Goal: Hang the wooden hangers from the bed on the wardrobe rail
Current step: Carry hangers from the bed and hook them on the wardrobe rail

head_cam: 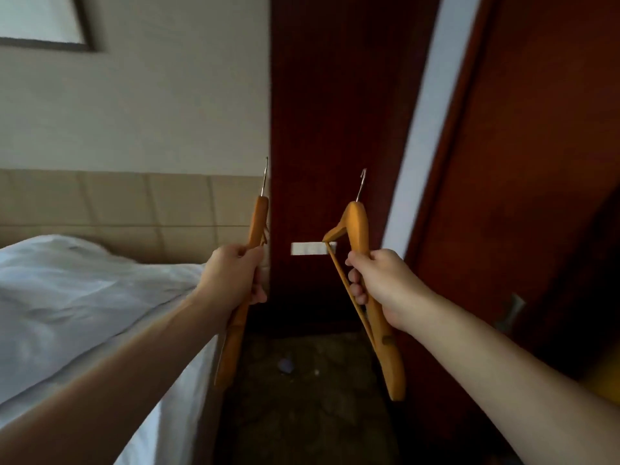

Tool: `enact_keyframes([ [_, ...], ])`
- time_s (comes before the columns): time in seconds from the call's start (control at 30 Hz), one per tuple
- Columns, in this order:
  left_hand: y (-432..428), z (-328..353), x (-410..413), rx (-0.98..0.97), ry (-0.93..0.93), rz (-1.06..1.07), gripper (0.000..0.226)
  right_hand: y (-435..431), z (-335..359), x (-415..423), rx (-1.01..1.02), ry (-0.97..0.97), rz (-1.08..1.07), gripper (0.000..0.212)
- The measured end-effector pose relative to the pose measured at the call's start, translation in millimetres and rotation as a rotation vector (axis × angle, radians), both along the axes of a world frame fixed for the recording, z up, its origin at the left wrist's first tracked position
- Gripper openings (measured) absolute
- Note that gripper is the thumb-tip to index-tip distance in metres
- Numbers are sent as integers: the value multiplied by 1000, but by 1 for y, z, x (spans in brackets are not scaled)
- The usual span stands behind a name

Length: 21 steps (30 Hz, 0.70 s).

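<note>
The dark wardrobe [335,112] fills the middle of the view, with a red-brown door [536,162] angled across the right side and a pale strip of wall between them. No rail shows from here, so where it sits cannot be told. The bed [84,297] lies to the left, white bedding rumpled, its padded headboard [117,203] against the beige wall. Patterned floor [302,380] runs between bed and wardrobe.

Both arms reach forward. The left hand [235,273] has its fingers wrapped tight around the left hanger [256,223], seen nearly edge-on, hook straight up. The right hand [379,283] is closed on one shoulder of the right hanger [355,223], which is turned so its crossbar shows; its hook also points up. The two hangers are apart, both in the air just in front of the wardrobe, off the bed.

The step in hand looks like carrying the pair to the rail. To do it well, the person likely needs to turn toward the opening on the right and bring the rail into sight before lifting. The grips are low on the shoulders, which leaves the hooks free, but the hooks face different ways; each should be rotated so its open side meets the rail. Hanging one at a time, with the other held clear, should keep the crossbars from tangling. A small white plate [308,249] on the wardrobe face sits behind the right hanger.
</note>
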<state>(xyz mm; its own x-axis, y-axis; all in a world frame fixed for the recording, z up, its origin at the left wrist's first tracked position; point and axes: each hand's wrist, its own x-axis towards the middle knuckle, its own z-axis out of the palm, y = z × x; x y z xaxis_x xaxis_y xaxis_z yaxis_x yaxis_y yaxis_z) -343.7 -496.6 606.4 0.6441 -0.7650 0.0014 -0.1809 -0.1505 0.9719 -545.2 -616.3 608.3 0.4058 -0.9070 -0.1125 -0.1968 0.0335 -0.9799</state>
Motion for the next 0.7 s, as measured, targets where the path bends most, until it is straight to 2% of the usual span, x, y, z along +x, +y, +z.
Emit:
enact_keyframes([
  [0.17, -51, 15, -107, -22, 8, -223, 28, -18, 13, -114, -29, -52, -191, 23],
  [0.4, -95, 22, -214, 23, 9, -557, 35, 20, 32, -242, 23, -83, -455, 26],
  [0.6, -124, 26, -291, 16, -48, -852, 32, 58, 41, -313, 57, -111, -693, 16],
  [0.7, -129, 33, -326, 8, -50, -993, 32, 80, 49, -333, 72, -122, -818, 17],
])
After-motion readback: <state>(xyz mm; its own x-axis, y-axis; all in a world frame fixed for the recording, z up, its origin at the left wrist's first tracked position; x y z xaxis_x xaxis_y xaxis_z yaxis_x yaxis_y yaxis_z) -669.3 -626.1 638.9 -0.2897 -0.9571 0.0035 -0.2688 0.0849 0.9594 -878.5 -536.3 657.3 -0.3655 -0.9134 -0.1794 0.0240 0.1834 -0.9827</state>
